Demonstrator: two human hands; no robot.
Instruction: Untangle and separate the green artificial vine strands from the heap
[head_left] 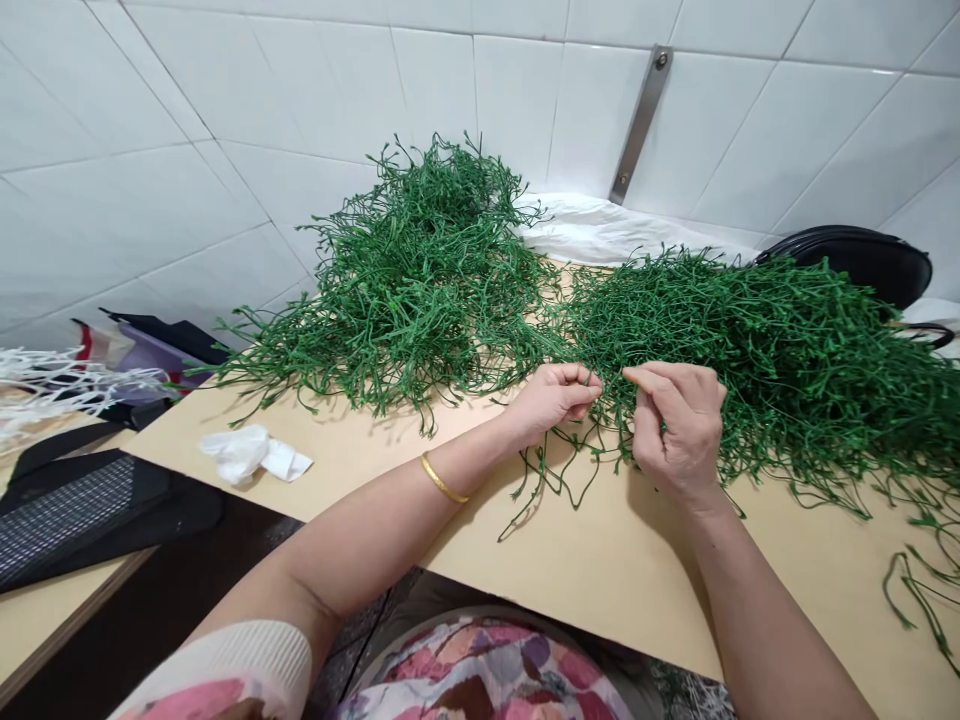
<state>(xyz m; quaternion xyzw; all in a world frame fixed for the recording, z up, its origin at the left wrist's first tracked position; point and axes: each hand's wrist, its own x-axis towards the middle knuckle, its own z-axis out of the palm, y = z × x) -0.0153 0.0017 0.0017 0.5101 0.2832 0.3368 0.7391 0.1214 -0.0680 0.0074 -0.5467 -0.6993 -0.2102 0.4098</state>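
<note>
My left hand (553,402) is closed in a pinch on a thin green stem, at the front edge of the heaps. Facing it a short way to the right, my right hand (679,425) has its fingers curled in and the index fingertip pointing left. Whatever it may hold is too small to make out. Behind both hands lie tangled green stems with little forked tips, in a taller left heap (427,270) and a long right heap (750,350). Several loose stems (551,470) trail onto the table beneath my left hand.
The pale wooden table (510,540) stands against a white tiled wall (517,90) with a metal bracket (641,125). Crumpled white tissue (253,455) lies at left. A black bag (855,258) sits behind the right heap, white plastic (600,228) at the back. White netting-like strands (67,385) lie far left.
</note>
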